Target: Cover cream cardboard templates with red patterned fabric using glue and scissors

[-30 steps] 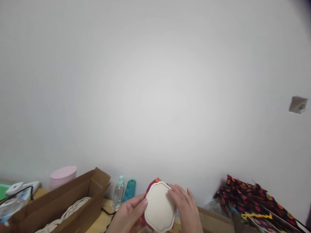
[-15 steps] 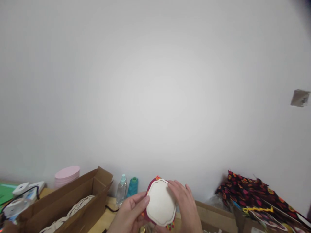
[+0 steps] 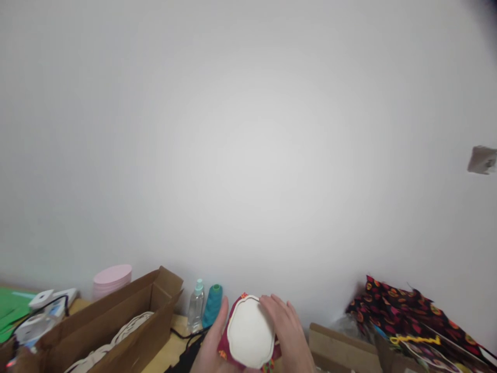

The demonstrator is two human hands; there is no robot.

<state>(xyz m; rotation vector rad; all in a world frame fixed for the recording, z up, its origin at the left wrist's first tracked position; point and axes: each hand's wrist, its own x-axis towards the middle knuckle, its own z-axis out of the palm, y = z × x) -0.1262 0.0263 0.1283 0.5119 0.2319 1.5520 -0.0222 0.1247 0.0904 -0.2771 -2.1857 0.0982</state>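
Low in the middle of the head view is a white scalloped plaque [image 3: 250, 331] with a raised rim, lying over a dark red patterned cloth [image 3: 224, 346]. My left hand [image 3: 212, 344] supports the pair from the left and below, its thumb up along the cloth's edge. From the right, my right hand [image 3: 289, 334] lays its fingers over the plaque's upper right edge. The undersides of both hands are out of sight.
To the left stands a long cardboard box [image 3: 116, 321] with white pieces inside. A spray bottle [image 3: 196, 305] and a teal thread cone [image 3: 213, 305] stand by the wall. On the right are another cardboard box [image 3: 341, 349] and dark patterned fabric [image 3: 411, 316].
The plaque and cloth have moved slightly left and down. My left thumb has come off the plaque's face to the side, and my right hand has shifted left with the pieces.
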